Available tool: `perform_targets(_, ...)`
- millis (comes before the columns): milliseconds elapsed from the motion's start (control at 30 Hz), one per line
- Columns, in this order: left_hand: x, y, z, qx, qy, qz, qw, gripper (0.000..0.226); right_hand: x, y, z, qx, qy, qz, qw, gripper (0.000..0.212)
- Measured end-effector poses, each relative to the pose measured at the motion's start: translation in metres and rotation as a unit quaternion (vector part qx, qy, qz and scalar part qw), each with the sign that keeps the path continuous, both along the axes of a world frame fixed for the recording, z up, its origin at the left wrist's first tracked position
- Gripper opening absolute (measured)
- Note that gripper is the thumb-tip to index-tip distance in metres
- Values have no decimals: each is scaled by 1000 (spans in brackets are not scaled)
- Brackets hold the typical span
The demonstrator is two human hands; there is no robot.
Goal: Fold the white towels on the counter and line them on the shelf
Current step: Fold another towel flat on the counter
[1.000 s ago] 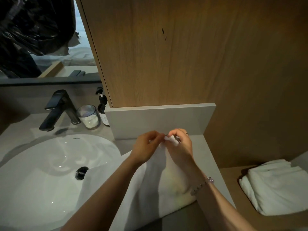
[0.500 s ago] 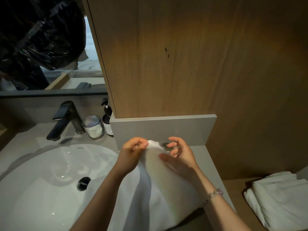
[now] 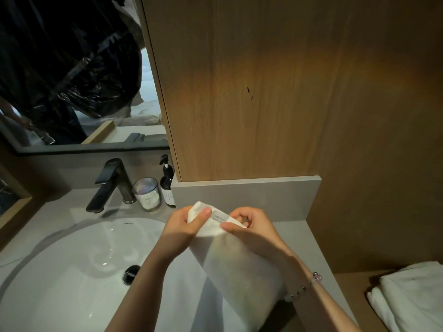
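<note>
A white towel [image 3: 239, 271] hangs from both my hands over the grey counter [image 3: 309, 238], its lower part draping past the counter's front edge. My left hand [image 3: 184, 226] grips the towel's top corner, thumb pressed on the cloth. My right hand [image 3: 249, 226] pinches the same top edge just right of a small sewn label [image 3: 220, 216]. A folded white towel [image 3: 412, 298] lies on the wooden shelf [image 3: 350, 288] at the lower right.
A white sink basin [image 3: 72, 271] fills the lower left, with a black faucet [image 3: 107, 185], a glass jar [image 3: 147, 192] and a dark pump bottle [image 3: 167, 183] behind it. A wooden cabinet wall [image 3: 287, 92] rises behind the counter; a mirror [image 3: 72, 68] hangs on the left.
My hands have lifted the towel's top edge and turned it so the label shows. My right hand, open half a second ago, now pinches the edge beside my left.
</note>
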State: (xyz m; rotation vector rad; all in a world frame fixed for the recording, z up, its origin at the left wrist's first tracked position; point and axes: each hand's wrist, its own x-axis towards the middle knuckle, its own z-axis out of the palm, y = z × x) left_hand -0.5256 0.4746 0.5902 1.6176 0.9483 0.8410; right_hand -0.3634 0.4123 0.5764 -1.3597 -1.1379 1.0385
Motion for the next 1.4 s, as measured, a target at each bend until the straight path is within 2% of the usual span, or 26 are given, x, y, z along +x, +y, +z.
perform_targets(133,0,3,3,16,1,90,996,24,-5,2,4,-8,-38,27,999,20)
perform_targets(267,-12,8,7,-24,-24,171,985,25,4,2,4,-47,-168,39,984,45)
perform_targets(367,-29,14,9,-25,-26,230,972,27,10,2,6,-67,-228,31,971,50)
perform_targets(467,-48,19,11,-11,4,264,964,29,16,1,7,-72,-221,31,972,50)
perform_targets(633,-72,27,12,-28,7,328,944,30,26,1,7,-80,-205,42,974,48)
perform_targets(800,-85,25,23,-39,-45,367,928,28,36,-2,15,-72,-156,36,985,52)
perform_targets(900,-82,18,34,5,-95,331,939,22,30,-1,24,-51,-152,31,987,48)
perform_targets(933,-82,16,38,31,-87,307,947,22,26,-1,28,-43,-150,29,987,45)
perform_targets(1033,-72,10,53,112,18,198,974,23,12,2,42,-15,-138,52,989,37)
perform_targets(1100,-56,1,62,121,89,79,985,22,1,4,51,6,-127,67,990,36)
perform_targets(1167,-41,-6,64,105,154,-42,982,30,-10,6,59,34,-109,89,989,37)
perform_targets(1233,-32,-8,59,96,182,-118,971,34,-18,6,66,50,-98,110,988,36)
perform_targets(1300,-28,-6,53,92,175,-144,970,33,-21,4,72,53,-96,121,987,33)
perform_targets(1400,-28,-5,49,73,134,-120,981,30,-19,0,72,48,-92,118,988,32)
